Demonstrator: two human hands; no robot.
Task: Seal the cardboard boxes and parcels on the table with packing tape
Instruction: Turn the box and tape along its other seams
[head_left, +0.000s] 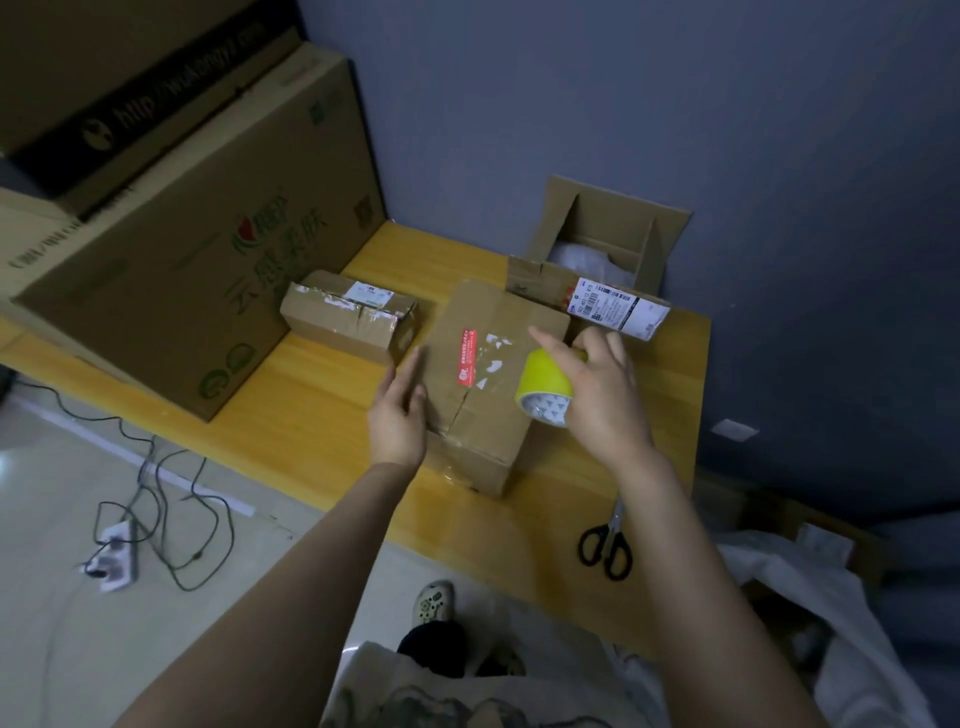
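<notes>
Presently: box between hands, no yellow tape yet; left hand flat against it, right hand gripping tape roll; open box beyond right hand unsealed.

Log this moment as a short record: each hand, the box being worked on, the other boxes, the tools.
left hand: fingers straight, resting against the left edge of the middle box
right hand: grips the yellow tape roll over the middle box's right side
middle box: flaps closed, red sticker on top
small box: closed, left of the middle box
open box: by the wall, flaps up, shipping label on its front flap
scissors: near the table front edge, untouched
large carton: at the table's left end
</notes>
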